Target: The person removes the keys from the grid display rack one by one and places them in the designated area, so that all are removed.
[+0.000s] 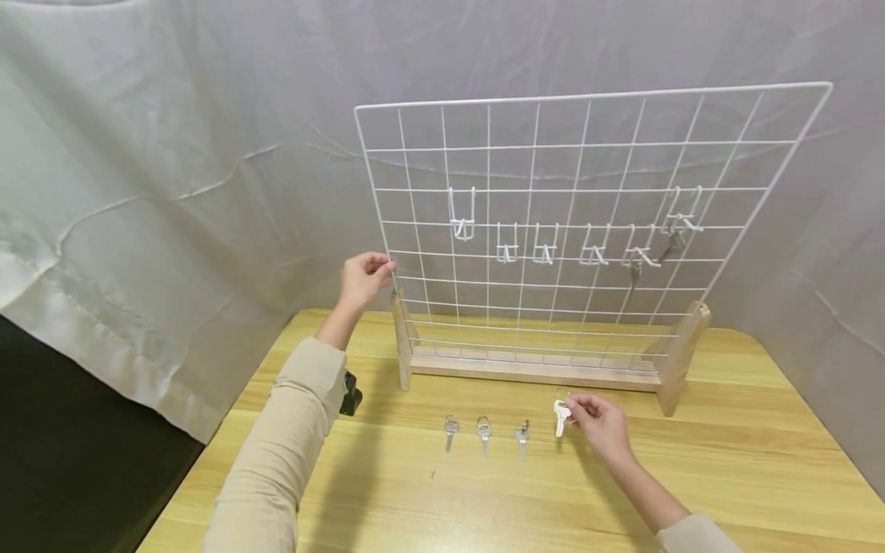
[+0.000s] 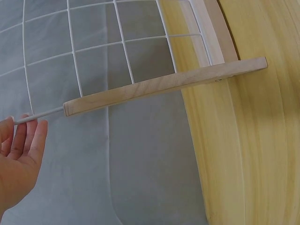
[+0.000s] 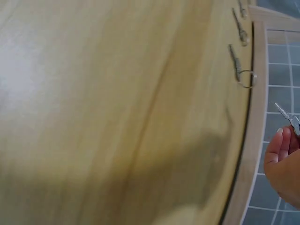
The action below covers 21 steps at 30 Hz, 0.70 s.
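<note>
My left hand [image 1: 364, 278] pinches the left edge wire of a white wire grid [image 1: 508, 190], just above its wooden foot. The left wrist view shows that hand's thumb and fingers [image 2: 35, 140] around the wire. Between thumb and fingers my right hand [image 1: 603, 427] holds a silver key [image 1: 561, 415] with a ring, blade pointing down, in front of the grid's base. Three silver keys with rings lie in a row on the table to its left: a left key [image 1: 452, 432], a middle key [image 1: 484, 436] and a right key [image 1: 522, 442].
White hooks hang on the grid, among them a larger upper-left hook [image 1: 463, 227]. One key [image 1: 635, 278] hangs from a right-hand hook, another key [image 1: 674, 244] from the upper-right hook. A wooden base [image 1: 539, 372] supports the grid. Beside the left sleeve sits a black object [image 1: 351, 395].
</note>
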Tool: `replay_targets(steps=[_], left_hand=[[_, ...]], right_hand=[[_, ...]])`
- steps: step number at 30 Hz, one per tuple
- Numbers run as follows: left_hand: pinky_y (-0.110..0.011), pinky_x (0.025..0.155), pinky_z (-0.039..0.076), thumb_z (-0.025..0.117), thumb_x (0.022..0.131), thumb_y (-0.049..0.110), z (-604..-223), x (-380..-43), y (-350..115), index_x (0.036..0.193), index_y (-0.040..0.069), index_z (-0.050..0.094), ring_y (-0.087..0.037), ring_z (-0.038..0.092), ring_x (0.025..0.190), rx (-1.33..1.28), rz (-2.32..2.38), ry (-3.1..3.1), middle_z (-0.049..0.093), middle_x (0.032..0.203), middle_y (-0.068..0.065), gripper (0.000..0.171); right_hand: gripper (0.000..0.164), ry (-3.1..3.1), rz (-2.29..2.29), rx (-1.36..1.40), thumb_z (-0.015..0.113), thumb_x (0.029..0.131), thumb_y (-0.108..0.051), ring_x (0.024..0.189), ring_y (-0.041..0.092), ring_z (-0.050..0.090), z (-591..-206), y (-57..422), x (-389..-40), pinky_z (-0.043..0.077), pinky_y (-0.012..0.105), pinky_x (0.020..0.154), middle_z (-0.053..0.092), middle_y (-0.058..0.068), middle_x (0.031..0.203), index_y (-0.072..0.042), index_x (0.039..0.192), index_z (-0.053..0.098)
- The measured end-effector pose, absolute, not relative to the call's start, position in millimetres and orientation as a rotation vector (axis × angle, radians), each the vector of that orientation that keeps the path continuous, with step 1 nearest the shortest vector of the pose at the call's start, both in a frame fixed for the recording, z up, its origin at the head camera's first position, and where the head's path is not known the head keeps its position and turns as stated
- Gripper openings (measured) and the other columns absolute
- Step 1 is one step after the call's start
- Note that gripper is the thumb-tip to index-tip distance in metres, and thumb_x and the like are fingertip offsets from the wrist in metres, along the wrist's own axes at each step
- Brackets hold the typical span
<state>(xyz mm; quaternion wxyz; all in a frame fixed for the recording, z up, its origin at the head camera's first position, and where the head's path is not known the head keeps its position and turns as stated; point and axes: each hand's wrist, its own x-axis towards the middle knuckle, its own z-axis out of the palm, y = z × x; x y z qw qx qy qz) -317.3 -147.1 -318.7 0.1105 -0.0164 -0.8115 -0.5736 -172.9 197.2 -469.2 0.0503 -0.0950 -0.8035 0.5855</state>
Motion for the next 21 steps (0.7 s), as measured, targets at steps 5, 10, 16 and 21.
replay_targets(steps=[5,10,16,21], left_hand=[[-0.021,0.074,0.059,0.059,0.090,0.007,-318.7,-317.9,-147.7,0.102,-0.011,0.060,-0.008,0.061,0.077,-0.052,-1.691,-2.368,0.064,0.107,-0.028,0.021],[-0.023,0.076,0.059,0.059,0.090,0.007,-318.9,-318.0,-148.1,0.103,-0.011,0.060,-0.007,0.060,0.076,-0.052,-1.683,-2.367,0.064,0.107,-0.028,0.022],[-0.023,0.076,0.059,0.059,0.090,0.008,-320.1,-319.8,-147.4,0.103,-0.010,0.061,-0.011,0.062,0.080,-0.050,-1.677,-2.377,0.064,0.107,-0.027,0.022],[-0.023,0.077,0.059,0.059,0.090,0.009,-321.3,-320.5,-147.2,0.103,-0.010,0.061,-0.021,0.064,0.088,-0.046,-1.674,-2.383,0.064,0.108,-0.027,0.023]], right_hand=[[0.019,-2.488,1.811,-0.301,0.056,0.089,0.002,0.063,0.007,0.059,-483.9,198.8,-175.7,0.058,0.020,0.059,0.067,0.009,0.077,0.015,0.102,0.059],[0.017,-2.563,1.746,-0.296,0.057,0.088,0.002,0.059,0.007,0.057,-496.7,197.7,-179.1,0.053,0.017,0.052,0.068,0.013,0.076,0.015,0.099,0.060],[0.015,-2.655,1.620,-0.281,0.057,0.088,0.001,0.058,0.008,0.057,-506.2,196.3,-179.0,0.050,0.014,0.049,0.067,0.014,0.073,0.015,0.093,0.062],[0.014,-2.745,1.484,-0.266,0.058,0.087,-0.003,0.060,0.009,0.050,-509.5,197.0,-180.6,0.042,0.014,0.047,0.064,0.009,0.071,0.009,0.089,0.065]])
